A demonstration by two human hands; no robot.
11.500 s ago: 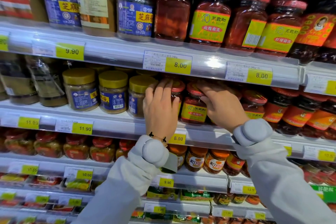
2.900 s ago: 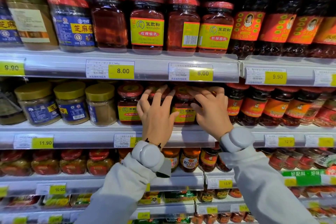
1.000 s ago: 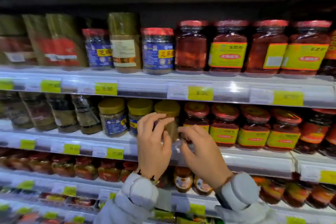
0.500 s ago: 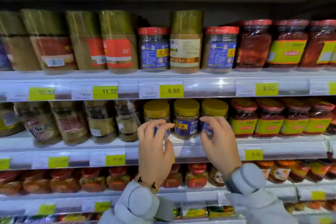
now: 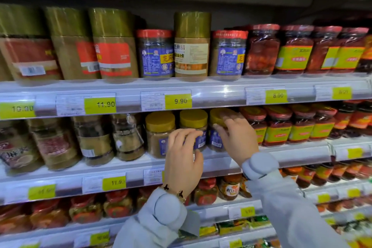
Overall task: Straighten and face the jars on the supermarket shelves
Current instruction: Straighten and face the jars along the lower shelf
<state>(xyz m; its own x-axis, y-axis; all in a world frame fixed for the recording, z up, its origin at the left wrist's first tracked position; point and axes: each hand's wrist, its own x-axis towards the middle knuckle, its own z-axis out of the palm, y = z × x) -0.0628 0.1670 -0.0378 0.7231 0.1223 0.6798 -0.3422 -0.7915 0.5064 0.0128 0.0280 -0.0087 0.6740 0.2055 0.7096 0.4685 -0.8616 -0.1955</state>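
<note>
Three yellow-lidded jars with blue labels stand side by side on the middle shelf (image 5: 281, 153). My left hand (image 5: 184, 159) is at the front of the middle jar (image 5: 194, 121), fingers curled against its label. My right hand (image 5: 234, 139) grips the right jar (image 5: 215, 119), fingers over its lid and thumb on its side. The left jar (image 5: 159, 133) stands free, its label turned partly sideways. Both hands hide the lower parts of the two jars.
Red-lidded jars with yellow-green labels (image 5: 278, 127) line the shelf right of my hands. Dark wrapped jars (image 5: 126, 137) stand to the left. The upper shelf holds tall gold-lidded jars (image 5: 191, 46) and blue-labelled jars (image 5: 156, 54). Price rails with yellow tags (image 5: 178, 101) front each shelf.
Both hands have shifted left from the red-lidded jars to the yellow-lidded ones. My right hand has closed on the right jar, and my left hand has reached the middle jar.
</note>
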